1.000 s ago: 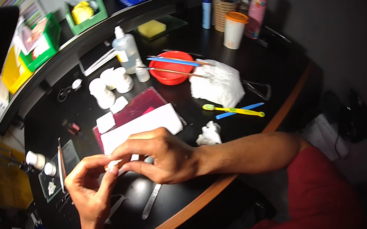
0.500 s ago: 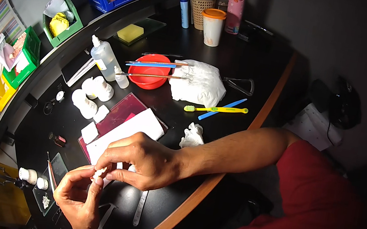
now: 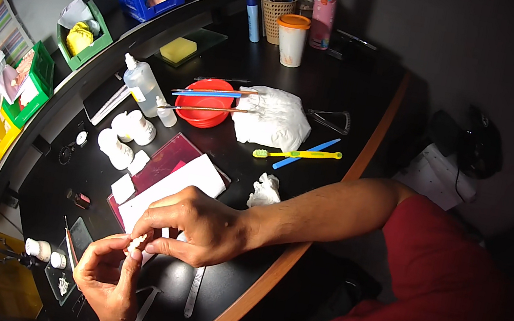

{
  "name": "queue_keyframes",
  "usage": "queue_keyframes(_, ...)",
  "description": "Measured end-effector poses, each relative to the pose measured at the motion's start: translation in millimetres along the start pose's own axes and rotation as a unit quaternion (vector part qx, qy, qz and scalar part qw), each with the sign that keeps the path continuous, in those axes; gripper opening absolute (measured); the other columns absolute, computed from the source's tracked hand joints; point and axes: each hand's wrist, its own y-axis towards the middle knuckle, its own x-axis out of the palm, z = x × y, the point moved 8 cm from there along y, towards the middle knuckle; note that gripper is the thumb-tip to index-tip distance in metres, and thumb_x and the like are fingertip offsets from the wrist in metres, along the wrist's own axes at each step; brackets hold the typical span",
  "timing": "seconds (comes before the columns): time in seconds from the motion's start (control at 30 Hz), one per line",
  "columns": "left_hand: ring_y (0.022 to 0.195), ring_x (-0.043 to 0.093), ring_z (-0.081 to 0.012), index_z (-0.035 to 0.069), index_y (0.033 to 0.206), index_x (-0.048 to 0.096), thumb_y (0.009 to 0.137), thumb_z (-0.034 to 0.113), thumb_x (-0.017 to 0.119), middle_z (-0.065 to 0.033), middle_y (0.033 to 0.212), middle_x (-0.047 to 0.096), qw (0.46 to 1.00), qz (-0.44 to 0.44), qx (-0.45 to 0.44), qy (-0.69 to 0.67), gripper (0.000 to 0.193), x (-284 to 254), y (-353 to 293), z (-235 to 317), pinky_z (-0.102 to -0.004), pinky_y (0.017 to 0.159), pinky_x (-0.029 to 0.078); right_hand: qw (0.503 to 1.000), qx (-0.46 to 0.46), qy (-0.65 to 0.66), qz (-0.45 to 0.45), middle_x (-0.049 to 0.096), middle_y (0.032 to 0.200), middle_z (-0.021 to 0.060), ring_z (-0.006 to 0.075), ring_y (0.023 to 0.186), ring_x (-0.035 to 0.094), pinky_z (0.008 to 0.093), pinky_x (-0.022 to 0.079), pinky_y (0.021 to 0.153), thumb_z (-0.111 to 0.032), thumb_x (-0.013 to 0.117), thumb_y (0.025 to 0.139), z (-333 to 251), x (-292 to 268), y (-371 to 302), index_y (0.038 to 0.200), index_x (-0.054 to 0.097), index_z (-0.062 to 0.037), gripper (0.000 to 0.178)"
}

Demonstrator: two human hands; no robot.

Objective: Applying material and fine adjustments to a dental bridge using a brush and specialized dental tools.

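Observation:
Between my two hands is a small whitish, knobbly piece like a short row of teeth (image 3: pixel 137 243). My left hand (image 3: pixel 107 275) pinches it from below between thumb and fingertips. From above, my right hand (image 3: pixel 196 227) closes its thumb and forefinger on the piece's other side; part of it is hidden by the fingertips. Under the right hand lies a white paper pad (image 3: pixel 198 179) on a dark red folder (image 3: pixel 164 159). A flat metal tool (image 3: pixel 195 291) rests on the black table beyond the right hand.
Several white jars (image 3: pixel 133 127), a clear squeeze bottle (image 3: pixel 143 87) and a red bowl (image 3: pixel 204 117) with brushes across it stand farther back. Nearby are a bundled white cloth (image 3: pixel 274 122), a yellow toothbrush (image 3: pixel 299 155) and crumpled tissue (image 3: pixel 264 191). A glass slab (image 3: pixel 70 251) lies left.
The whole view has shifted slightly, with table items a little farther left and lower. Both hands keep their pinch on the piece, nearly unmoved.

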Motion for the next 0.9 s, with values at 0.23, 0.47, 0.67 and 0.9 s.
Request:
queue_keyframes(0.23, 0.088, 0.069, -0.0133, -0.005, 0.108, 0.064, 0.085, -0.003, 0.076, -0.0105, 0.097, 0.072, 1.000, 0.000, -0.001, 0.023, 0.025, 3.9, -0.1, 5.9, -0.0238, 0.081, 0.054, 1.000, 0.002, 0.013, 0.013, 0.073, 0.094, 0.0113, 0.0169, 0.077, 0.069, 0.0287, 0.055, 0.065, -0.003, 0.072, 0.088, -1.7, -4.0, 0.5, 0.107, 0.069, 0.0026, 0.021)
queue_keyframes(0.47, 0.083, 0.067, -0.0115, -0.004, 0.108, 0.064, 0.086, -0.004, 0.075, -0.0088, 0.093, 0.071, 1.000, 0.007, 0.004, 0.016, 0.025, 2.2, 0.5, 3.7, -0.0224, 0.078, 0.052, 0.998, 0.052, 0.045, 0.008, 0.073, 0.093, 0.0099, 0.0146, 0.079, 0.070, 0.0274, 0.056, 0.067, -0.006, 0.072, 0.090, 6.1, -2.5, 1.3, 0.109, 0.067, 0.0023, 0.021)
queue_keyframes(0.67, 0.081, 0.066, -0.0106, -0.005, 0.108, 0.066, 0.086, -0.002, 0.077, -0.0080, 0.090, 0.070, 0.999, 0.000, 0.015, 0.029, 0.024, 1.0, -0.9, 3.6, -0.0214, 0.076, 0.051, 0.998, 0.049, 0.038, -0.004, 0.071, 0.089, 0.0082, 0.0122, 0.076, 0.068, 0.0265, 0.054, 0.065, -0.009, 0.071, 0.092, 6.9, 0.7, 1.4, 0.106, 0.067, 0.0025, 0.018)
queue_keyframes(0.9, 0.086, 0.067, -0.0119, -0.006, 0.108, 0.066, 0.086, -0.002, 0.077, -0.0087, 0.092, 0.070, 1.000, -0.008, 0.004, 0.016, 0.025, 2.9, -1.1, 3.0, -0.0226, 0.079, 0.052, 0.998, 0.051, 0.036, -0.004, 0.071, 0.089, 0.0090, 0.0105, 0.075, 0.066, 0.0260, 0.051, 0.063, -0.009, 0.070, 0.094, 5.7, 0.2, 0.0, 0.105, 0.066, 0.0038, 0.018)
